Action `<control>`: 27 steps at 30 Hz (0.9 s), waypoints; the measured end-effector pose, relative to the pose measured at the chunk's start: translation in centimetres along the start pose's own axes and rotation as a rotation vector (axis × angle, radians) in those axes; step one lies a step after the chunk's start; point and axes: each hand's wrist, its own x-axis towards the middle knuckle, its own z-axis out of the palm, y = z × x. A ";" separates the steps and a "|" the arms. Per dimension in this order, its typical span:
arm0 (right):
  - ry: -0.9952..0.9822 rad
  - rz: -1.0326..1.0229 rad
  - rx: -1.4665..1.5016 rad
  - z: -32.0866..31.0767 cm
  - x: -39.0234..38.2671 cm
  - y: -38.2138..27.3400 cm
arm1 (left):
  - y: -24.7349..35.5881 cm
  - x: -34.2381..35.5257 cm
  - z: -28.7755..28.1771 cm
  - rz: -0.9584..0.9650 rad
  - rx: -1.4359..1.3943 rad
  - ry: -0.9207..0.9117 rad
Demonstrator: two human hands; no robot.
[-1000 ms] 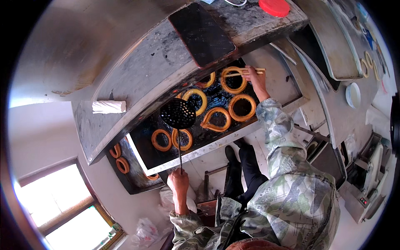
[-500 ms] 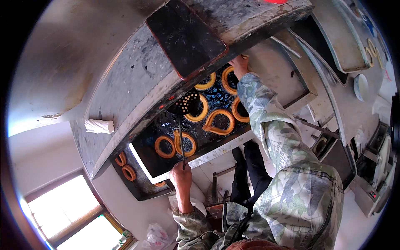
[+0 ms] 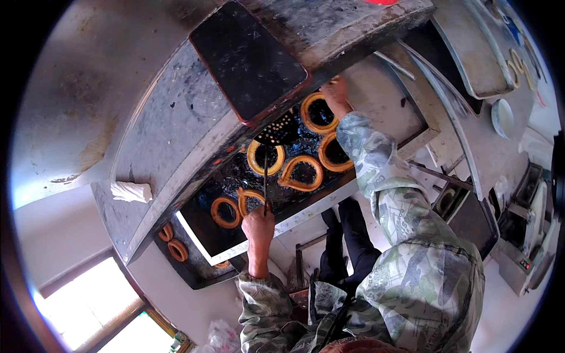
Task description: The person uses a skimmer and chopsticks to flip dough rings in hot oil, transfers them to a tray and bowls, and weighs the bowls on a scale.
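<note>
My left hand point(image 3: 258, 230) is closed round the thin dark handle of a perforated skimmer point(image 3: 279, 130). The skimmer's round head is over the far part of a rectangular frying vat point(image 3: 232, 252) of dark, bubbling oil. Ring-shaped fried dough floats there: a pale golden ring point(image 3: 254, 160) by the skimmer, a teardrop-shaped one point(image 3: 286, 178) and several browner ones near my left hand. At the vat's far right corner my right hand point(image 3: 336, 97) is curled, with a bit of something tan at its fingertips. What it holds is mostly hidden. A golden ring point(image 3: 305, 112) floats just beside it.
Above the vat runs a grey ledge point(image 3: 170, 126) bearing a dark red-edged tray point(image 3: 250, 65) and a crumpled white cloth point(image 3: 132, 192). A lower tray point(image 3: 203, 281) at the left holds browned rings. At the right are metal trays point(image 3: 474, 53), a white bowl point(image 3: 503, 119) and pale dough strips point(image 3: 519, 69).
My left hand and the skimmer have moved away from me, the skimmer's head shifting right to the far rings. My right hand stays at the far corner. The view has shifted slightly.
</note>
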 end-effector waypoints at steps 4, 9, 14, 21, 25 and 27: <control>0.005 0.144 0.041 1.0 -1.5 0.0 | -0.7 -0.3 -0.1 -0.026 0.029 -0.006; 0.098 0.435 0.371 -1.6 -0.8 3.5 | -0.9 -1.1 -1.9 -0.077 0.052 0.006; 0.131 0.504 0.681 -4.1 -1.8 6.2 | -2.2 -1.1 -2.4 -0.028 0.018 0.105; 0.172 0.653 0.857 -5.3 -2.6 6.4 | -1.4 1.8 -3.3 0.033 0.069 0.089; 0.139 0.651 0.877 -6.7 -2.8 5.4 | -2.1 4.2 -3.0 0.147 0.117 0.085; 0.187 0.662 0.819 -6.6 -3.2 4.9 | -1.7 4.9 -2.7 0.108 0.141 0.066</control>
